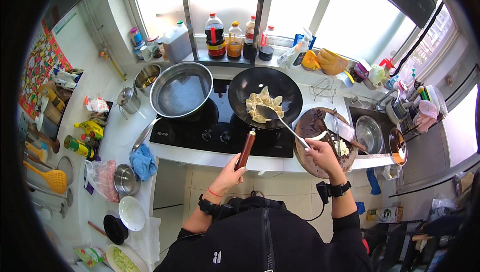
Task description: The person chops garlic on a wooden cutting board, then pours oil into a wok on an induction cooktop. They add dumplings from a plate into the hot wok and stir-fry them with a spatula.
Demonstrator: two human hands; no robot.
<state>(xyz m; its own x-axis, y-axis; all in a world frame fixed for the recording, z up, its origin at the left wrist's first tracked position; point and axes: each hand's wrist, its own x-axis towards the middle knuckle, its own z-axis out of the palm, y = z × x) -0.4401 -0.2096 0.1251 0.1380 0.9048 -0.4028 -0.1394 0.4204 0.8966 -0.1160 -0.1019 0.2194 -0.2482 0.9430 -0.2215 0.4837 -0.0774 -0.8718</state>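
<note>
My left hand [230,175] is closed around the brown wooden handle [246,150] of a black wok [240,80]. The wok sits on the right side of a black glass cooktop [183,134] and contains a heap of dumplings [264,97]. My right hand [323,155] grips the metal handle of a cooking spatula or ladle [288,127]. Its dark head rests among the dumplings, near the pile's front, partly covering them. Below and beside my right hand lies a round wooden cutting board [308,163], holding a cleaver [339,127], metal tongs [336,122] and chopped pale pieces [342,147].
Left of the wok, a wide pan of liquid [182,88] has its handle over the counter edge, near a blue cloth [143,162]. A sink [352,109] with a steel basin [369,133] lies right. Sauce bottles [215,35] line the sill; a wire rack [324,88] stands behind the board.
</note>
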